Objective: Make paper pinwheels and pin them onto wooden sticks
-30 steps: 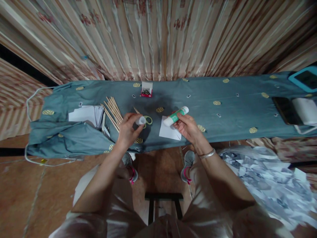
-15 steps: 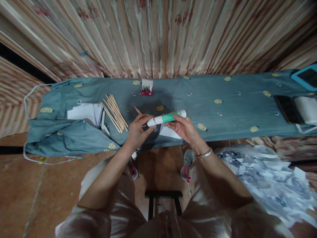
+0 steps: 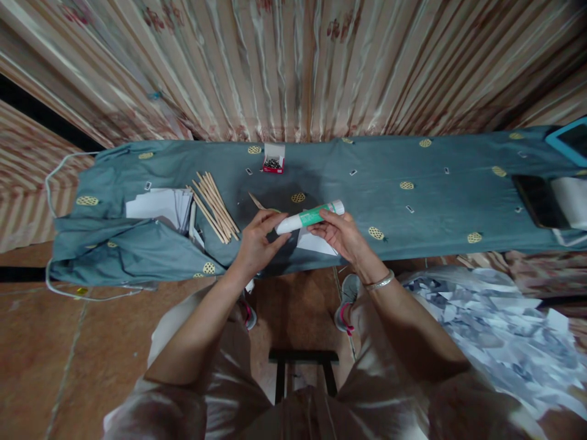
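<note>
Glue stick [image 3: 308, 218] bridges the fingers: left fingers [image 3: 277, 242] pinch its white end, right fingers [image 3: 335, 219] hold its green-labelled body. Paper [image 3: 313, 242] lies below right fingers; wooden sticks [image 3: 215, 208] lie left of both.

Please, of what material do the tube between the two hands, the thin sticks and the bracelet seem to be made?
Tube: probably plastic, smooth; the white ends look even and rigid, with a green band between.
Sticks: likely bare wood, matte; pale tan, with no visible shine.
Bracelet: seems metal, polished; silvery with bright highlights, though a metal-like coating is possible.
</note>
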Demonstrator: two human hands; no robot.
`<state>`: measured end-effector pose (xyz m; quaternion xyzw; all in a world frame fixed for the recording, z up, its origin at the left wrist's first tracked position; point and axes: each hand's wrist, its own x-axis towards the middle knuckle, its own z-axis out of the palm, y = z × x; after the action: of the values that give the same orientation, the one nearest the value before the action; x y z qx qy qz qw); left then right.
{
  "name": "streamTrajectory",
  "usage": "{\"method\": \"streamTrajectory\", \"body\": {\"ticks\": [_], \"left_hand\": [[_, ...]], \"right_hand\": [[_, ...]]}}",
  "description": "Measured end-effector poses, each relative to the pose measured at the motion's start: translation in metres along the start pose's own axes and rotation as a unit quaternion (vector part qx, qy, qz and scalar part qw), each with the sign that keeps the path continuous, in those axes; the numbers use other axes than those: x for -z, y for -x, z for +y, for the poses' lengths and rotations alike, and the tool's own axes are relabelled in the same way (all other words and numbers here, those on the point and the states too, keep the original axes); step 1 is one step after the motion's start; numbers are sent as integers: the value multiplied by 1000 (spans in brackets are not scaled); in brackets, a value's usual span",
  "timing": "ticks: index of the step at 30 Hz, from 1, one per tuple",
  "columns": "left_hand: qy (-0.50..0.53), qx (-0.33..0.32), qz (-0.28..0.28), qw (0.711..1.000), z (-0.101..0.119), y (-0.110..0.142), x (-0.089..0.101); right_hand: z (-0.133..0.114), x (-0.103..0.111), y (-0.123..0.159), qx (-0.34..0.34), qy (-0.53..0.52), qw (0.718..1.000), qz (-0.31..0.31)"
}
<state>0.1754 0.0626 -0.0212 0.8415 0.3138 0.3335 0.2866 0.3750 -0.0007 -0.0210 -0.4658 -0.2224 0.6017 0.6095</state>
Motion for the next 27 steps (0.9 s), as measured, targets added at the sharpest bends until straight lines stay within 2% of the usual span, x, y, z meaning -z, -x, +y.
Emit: {"method": "streamTrajectory", "body": {"ticks": [14,21,27], "left_hand": [[-47,-48,17,998,-6,5,-3],[-36,-16,10,999,-9,8,-1],[8,44,25,999,-14,11,5]], "right_hand": [[7,-15,-2,-6,-3,1000,4],[16,-36,-5,4,51,999,-18],[26,-49,-16,71,137,988,-6]]}}
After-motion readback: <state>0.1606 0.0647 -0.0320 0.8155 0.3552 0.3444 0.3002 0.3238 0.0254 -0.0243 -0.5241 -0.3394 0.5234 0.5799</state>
